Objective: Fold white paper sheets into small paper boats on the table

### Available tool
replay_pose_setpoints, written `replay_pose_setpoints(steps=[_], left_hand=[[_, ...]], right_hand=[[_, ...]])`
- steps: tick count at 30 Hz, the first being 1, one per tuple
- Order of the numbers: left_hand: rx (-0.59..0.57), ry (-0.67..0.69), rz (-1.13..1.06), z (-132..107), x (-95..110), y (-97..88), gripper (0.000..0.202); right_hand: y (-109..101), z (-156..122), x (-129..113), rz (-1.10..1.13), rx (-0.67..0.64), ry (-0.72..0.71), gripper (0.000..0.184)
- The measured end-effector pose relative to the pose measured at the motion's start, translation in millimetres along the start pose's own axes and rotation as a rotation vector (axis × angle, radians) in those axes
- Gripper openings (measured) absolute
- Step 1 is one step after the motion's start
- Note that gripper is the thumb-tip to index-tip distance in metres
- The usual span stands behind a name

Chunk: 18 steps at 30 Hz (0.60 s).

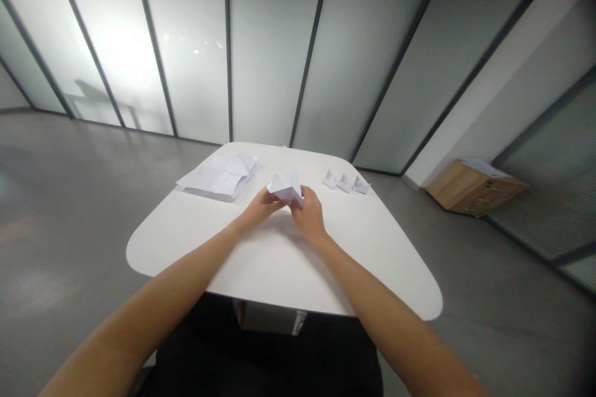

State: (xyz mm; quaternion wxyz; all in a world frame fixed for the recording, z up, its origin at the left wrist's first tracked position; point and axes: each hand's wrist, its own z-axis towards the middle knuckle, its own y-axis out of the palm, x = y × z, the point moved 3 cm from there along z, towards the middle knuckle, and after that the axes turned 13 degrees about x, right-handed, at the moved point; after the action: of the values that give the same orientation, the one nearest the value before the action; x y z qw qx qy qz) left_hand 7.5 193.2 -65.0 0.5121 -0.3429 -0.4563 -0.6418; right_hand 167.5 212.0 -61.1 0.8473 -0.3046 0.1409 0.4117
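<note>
Between my hands, above the middle of the white table, is a folded piece of white paper (285,186) with a raised, pointed shape. My left hand (261,206) grips its left side, fingers curled under the lower edge. On the other side my right hand (309,209) is closed on the paper's right edge, thumb and fingers bent around it. Three small folded paper boats (344,183) stand in a row to the right of my hands. A stack of creased white paper sheets (218,175) lies to the left.
The white table (372,260) has rounded corners, and its near edge is close to my lap. A cardboard box (267,317) shows under that edge. Frosted glass panels (274,43) stand behind the table. A wooden cabinet (472,189) is on the floor at right.
</note>
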Motion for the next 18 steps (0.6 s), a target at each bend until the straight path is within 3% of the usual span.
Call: replay_pose_setpoints(steps=[3,7,11,16,18], left_hand=[[-0.055,0.040,0.138,-1.6,0.5,4.4,0.043],[0.042,0.005,0.173,-1.8,-5.2,2.6,0.043],[0.187,-0.155,-0.064,-0.6,-10.1,1.5,0.043],[0.444,-0.322,-0.390,5.8,-10.6,-7.0,0.026],[0.495,-0.353,-0.477,8.4,-9.3,-11.7,0.021]], right_hand=[[1.3,-4.2,-5.4,-0.090,-0.068,-0.089,0.049],[2.6,-7.1,-11.2,-0.207,-0.129,-0.147,0.058],[3.4,-7.3,-16.8,-0.229,-0.155,-0.224,0.068],[2.3,-5.0,-15.7,-0.147,-0.116,-0.203,0.071],[2.5,-4.4,-13.7,-0.110,-0.099,-0.202,0.068]])
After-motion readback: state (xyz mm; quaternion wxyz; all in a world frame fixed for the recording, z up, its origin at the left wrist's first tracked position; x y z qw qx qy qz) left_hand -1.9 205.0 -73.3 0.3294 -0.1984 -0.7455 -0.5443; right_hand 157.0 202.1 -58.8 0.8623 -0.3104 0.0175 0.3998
